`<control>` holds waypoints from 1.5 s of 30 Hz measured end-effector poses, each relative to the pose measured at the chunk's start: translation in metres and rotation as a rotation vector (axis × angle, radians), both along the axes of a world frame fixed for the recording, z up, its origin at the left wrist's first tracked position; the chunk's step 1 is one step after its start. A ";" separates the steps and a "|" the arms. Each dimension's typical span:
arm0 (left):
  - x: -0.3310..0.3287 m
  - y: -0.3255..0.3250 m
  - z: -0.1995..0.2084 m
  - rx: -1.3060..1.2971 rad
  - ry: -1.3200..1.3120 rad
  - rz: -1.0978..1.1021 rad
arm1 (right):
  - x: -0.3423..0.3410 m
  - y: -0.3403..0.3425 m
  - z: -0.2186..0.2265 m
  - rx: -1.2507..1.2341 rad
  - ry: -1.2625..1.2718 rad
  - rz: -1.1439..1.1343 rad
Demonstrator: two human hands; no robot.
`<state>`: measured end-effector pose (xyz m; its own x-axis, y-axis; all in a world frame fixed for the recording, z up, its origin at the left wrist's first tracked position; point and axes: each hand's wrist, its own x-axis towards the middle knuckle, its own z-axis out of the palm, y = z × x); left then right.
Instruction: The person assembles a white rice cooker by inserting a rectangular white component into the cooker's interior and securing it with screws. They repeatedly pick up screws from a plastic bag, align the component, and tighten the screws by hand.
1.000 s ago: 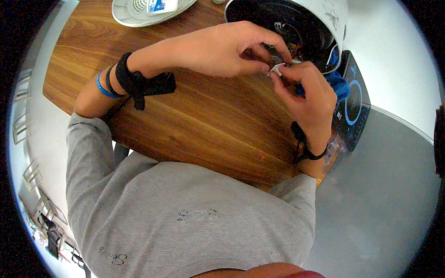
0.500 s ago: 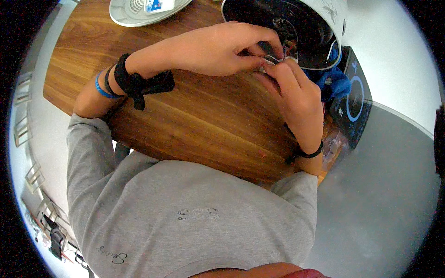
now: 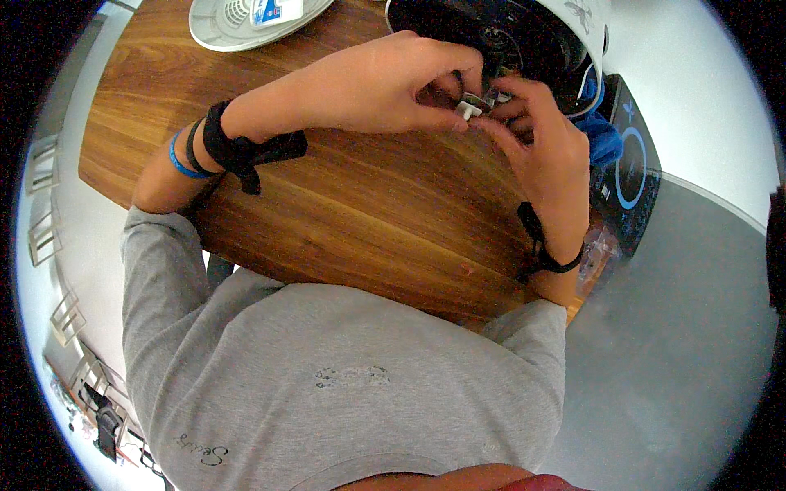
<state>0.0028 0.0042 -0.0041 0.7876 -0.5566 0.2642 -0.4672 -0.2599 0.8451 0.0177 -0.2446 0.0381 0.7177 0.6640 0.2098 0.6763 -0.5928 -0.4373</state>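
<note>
My left hand (image 3: 405,86) is closed in a pinch at the mouth of a round white appliance housing (image 3: 596,37), its thumb and forefinger on a small white plastic part (image 3: 468,110). Facing it, my right hand (image 3: 544,139) has its fingers bent round the other side of the same part, where a pale, shiny bit shows. The fingers hide much of the part, so its exact kind is unclear. Behind both hands, the dark inside of the housing (image 3: 458,33) holds thin wires that are hard to make out.
A round white vented cover (image 3: 217,37) lies at the far left of the wooden table (image 3: 368,213), with a blue-and-white card on it. Right of the housing are a blue cloth-like bundle (image 3: 604,141) and a black panel with a blue ring (image 3: 643,176). Clear plastic wrap (image 3: 602,245) lies near my right wrist.
My right hand has shifted right and its fingers have spread a little. The small white part between the hands now shows more plainly. My left hand has stayed almost in place.
</note>
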 end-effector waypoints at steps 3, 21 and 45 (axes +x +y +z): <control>-0.001 0.001 0.003 0.064 -0.017 -0.002 | 0.003 -0.001 -0.004 -0.025 -0.054 0.056; -0.004 0.004 0.002 0.248 -0.313 0.086 | 0.002 0.009 -0.026 -0.236 -0.133 0.013; 0.005 0.063 0.030 0.767 -0.402 0.288 | -0.053 0.037 -0.028 -0.584 0.088 0.172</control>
